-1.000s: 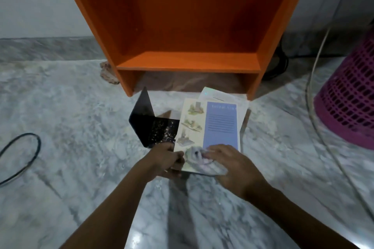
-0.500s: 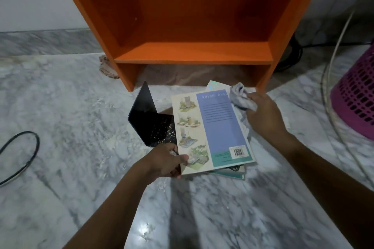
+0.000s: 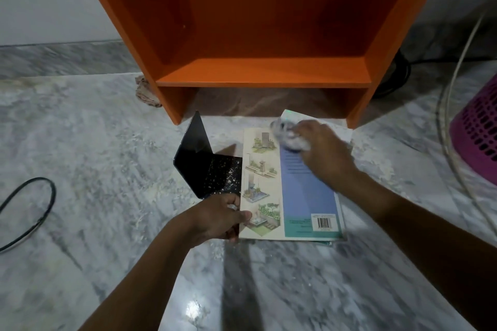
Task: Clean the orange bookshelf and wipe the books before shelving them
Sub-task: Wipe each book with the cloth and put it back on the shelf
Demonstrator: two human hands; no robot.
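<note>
Glossy book (image 3: 290, 191) lay flat on veined marble floor (image 3: 107, 169), atop other books, just in front of the orange bookshelf (image 3: 263, 72). My left hand (image 3: 215, 219) pinched its near-left edge. My right hand (image 3: 322, 148) clenched a crumpled pale cloth (image 3: 286, 137), blurred, on the cover's far end. Black speckled bookend (image 3: 204, 166), L-shaped, stood beside the book's left edge

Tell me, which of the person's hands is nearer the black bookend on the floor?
The left. The left hand grips the book's near-left edge, right beside the black bookend. The right hand presses a cloth on the book's far end, beyond the bookend.
</note>
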